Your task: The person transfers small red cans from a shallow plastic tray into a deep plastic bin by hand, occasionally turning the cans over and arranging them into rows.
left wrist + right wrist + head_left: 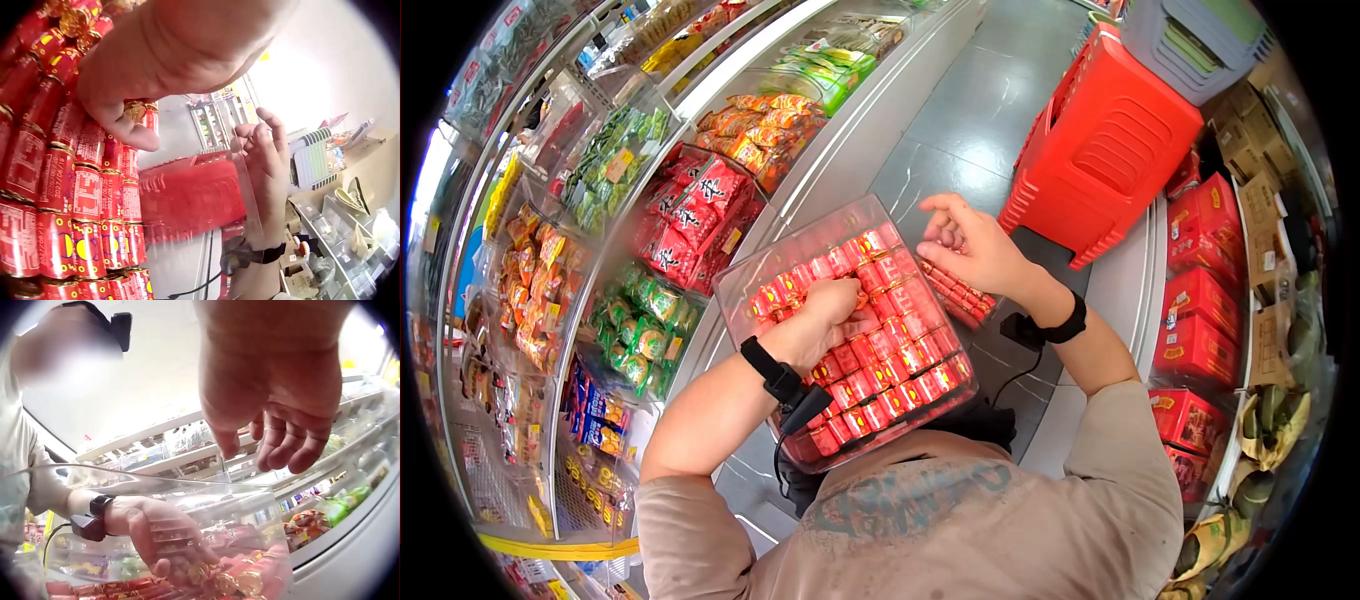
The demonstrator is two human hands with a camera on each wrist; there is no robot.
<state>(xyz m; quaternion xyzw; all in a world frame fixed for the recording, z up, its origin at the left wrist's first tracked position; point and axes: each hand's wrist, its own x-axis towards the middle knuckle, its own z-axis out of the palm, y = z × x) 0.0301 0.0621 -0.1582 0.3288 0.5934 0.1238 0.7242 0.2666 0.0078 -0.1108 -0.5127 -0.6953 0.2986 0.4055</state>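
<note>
Rolls (86,192) end to end, long axes upright in left-wrist view. Left hand (820,312): grip unclear. Right hand (970,243): loose, empty.

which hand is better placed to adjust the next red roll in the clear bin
Probably the left hand: it is inside the clear bin, among the red rolls. The right hand hangs outside the bin, holding nothing, so it would likely have to reach over the side.
</note>
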